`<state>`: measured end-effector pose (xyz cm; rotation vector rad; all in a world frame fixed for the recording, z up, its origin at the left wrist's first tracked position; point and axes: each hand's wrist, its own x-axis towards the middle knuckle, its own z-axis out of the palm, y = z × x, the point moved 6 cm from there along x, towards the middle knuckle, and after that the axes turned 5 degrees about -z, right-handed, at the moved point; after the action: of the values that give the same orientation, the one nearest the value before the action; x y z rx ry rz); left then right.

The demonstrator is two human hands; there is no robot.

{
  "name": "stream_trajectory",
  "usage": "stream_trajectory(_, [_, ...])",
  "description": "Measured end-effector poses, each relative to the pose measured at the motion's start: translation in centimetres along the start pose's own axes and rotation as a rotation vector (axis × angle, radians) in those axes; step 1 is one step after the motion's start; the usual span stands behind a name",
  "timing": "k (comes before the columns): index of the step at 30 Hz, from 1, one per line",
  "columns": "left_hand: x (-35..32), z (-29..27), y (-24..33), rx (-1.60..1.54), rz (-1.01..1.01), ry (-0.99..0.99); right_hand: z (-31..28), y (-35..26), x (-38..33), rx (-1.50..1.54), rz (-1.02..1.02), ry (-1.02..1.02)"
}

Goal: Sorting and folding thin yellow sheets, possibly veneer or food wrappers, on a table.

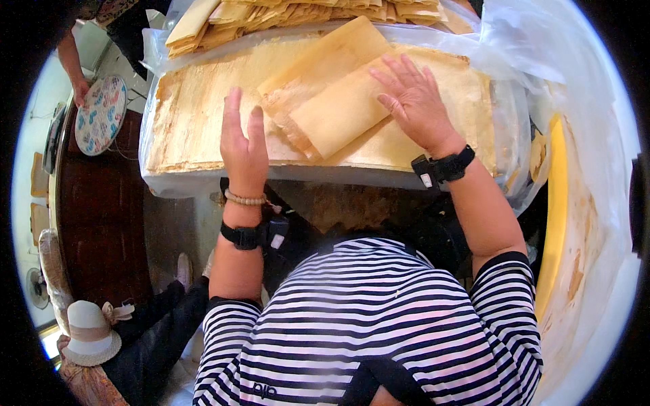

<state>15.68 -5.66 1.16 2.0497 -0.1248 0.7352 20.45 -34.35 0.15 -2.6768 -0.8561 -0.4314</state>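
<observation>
Sheet stack (203, 115), far edge cut off

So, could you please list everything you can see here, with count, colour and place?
Folded sheet: one, pale tan, on the flat stack under both hands.
Flat stack of sheets: one, tan, centre, on clear plastic.
Folded piles: several, tan, top edge.
Round fan: one, patterned, upper left, held by another person's hand.
Hat: one, cream, lower left.
Wooden table: one, dark brown, left.
Left hand: flat, open, on the stack.
Right hand: spread, pressing the folded sheet.
</observation>
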Motion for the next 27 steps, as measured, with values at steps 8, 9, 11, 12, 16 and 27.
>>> stream_trajectory(8, [-2.0,4.3,-2.4,0.489,0.05,-0.279,2.9,-0.9,-0.4,-0.077,-0.022,-0.1])
stream_trajectory(9, [-2.1,4.5,-2.2,0.561,0.109,-0.278,3.0,-0.9,-0.4,-0.078,-0.021,-0.101])
stream_trajectory(11, [-2.0,3.9,-2.0,0.579,0.097,-0.204,3.1,-1.2,-0.2,-0.063,-0.037,-0.108])
stream_trajectory(12, [-2.0,3.3,-1.8,0.6,0.083,-0.128,3.0,-1.1,-0.1,-0.066,-0.035,-0.107])
stream_trajectory(16, [-2.5,4.7,7.0,0.522,0.311,-0.269,2.6,-1.3,0.0,-0.103,-0.035,-0.134])
stream_trajectory(27, [-2.0,9.6,4.6,0.747,0.338,-0.534,-1.8,-0.5,0.0,0.003,-0.153,-0.194])
